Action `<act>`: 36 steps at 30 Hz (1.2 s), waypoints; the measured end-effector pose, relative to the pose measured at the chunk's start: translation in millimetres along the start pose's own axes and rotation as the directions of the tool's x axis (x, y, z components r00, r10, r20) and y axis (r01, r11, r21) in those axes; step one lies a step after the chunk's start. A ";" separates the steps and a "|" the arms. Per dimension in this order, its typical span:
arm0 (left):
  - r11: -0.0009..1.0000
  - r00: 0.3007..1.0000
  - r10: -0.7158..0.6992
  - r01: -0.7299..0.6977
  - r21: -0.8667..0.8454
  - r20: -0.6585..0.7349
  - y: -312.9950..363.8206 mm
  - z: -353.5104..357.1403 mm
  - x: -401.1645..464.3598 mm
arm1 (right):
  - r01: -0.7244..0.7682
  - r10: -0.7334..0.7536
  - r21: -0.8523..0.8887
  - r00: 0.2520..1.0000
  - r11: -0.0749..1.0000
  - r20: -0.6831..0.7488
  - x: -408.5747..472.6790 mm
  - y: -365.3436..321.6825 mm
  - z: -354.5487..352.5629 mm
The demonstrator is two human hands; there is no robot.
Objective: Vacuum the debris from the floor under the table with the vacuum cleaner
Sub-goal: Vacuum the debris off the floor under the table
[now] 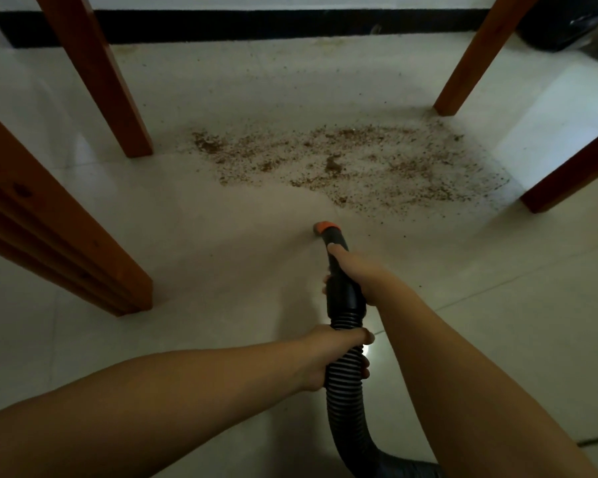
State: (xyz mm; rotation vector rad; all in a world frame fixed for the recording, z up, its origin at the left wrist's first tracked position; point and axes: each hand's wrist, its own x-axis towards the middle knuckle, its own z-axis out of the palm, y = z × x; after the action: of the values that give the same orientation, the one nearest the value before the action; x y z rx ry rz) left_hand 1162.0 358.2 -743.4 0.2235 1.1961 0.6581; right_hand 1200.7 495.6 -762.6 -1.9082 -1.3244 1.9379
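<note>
A wide patch of brown debris [353,163] lies on the pale tiled floor between the table legs. The black vacuum hose [342,384] runs up from the bottom of the view to a rigid black tube ending in an orange nozzle tip [326,228]. The tip sits on the floor just short of the near edge of the debris. My right hand [354,272] grips the rigid tube behind the nozzle. My left hand [332,357] grips the ribbed hose further back.
Wooden table legs stand around the debris: one far left [97,74], one far right [480,56], one near right [573,170]. A grooved wooden piece [59,236] slants at near left. A black baseboard [256,24] runs along the wall. A black bag [573,19] sits at top right.
</note>
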 end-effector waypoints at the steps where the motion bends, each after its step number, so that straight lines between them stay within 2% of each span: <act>1: 0.999 1.000 -0.017 0.016 0.038 0.014 1.0 4.1 -0.8 | -0.008 0.008 0.026 1.000 1.000 -0.011 -2.9 3.4 -6.7; 4: 0.989 0.998 -0.055 0.049 0.138 0.038 5.7 20.0 2.8 | -0.006 0.018 0.114 0.995 0.994 -0.102 -7.3 13.6 -32.5; 6: 0.983 0.995 -0.079 0.069 0.169 0.052 7.9 33.6 7.1 | -0.001 0.018 0.098 0.986 0.995 -0.168 -5.7 21.0 -51.0; 12: 0.989 0.997 -0.061 0.053 0.138 0.051 4.7 70.6 31.3 | 0.008 0.024 0.142 0.976 0.990 -0.216 1.4 29.9 -93.5; 15: 0.991 0.999 -0.044 0.042 0.128 0.019 14.6 75.3 36.7 | 0.013 0.019 0.161 0.981 0.987 -0.195 9.0 21.7 -99.2; 19: 0.991 0.997 -0.071 0.072 0.114 -0.015 14.5 81.3 30.3 | -0.036 0.040 0.082 0.998 0.996 -0.054 3.8 16.7 -94.7; 23: 0.989 0.996 -0.080 0.085 0.125 -0.047 23.0 96.5 24.2 | -0.051 0.051 0.074 0.999 0.996 -0.003 1.9 12.4 -104.7; 32: 0.977 0.999 -0.045 0.049 0.208 -0.026 29.1 107.2 42.5 | -0.031 0.059 0.186 0.987 0.982 -0.149 10.1 22.3 -132.7; 36: 0.983 0.999 -0.015 0.022 0.183 -0.038 42.4 106.5 51.9 | -0.002 0.043 0.218 0.983 0.976 -0.180 18.4 7.9 -138.0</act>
State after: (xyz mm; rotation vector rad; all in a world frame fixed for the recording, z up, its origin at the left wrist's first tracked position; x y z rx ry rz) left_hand 1254.9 440.8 -723.8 0.3557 1.2934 0.5377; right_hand 1318.9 569.3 -757.3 -1.9458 -1.0009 1.7807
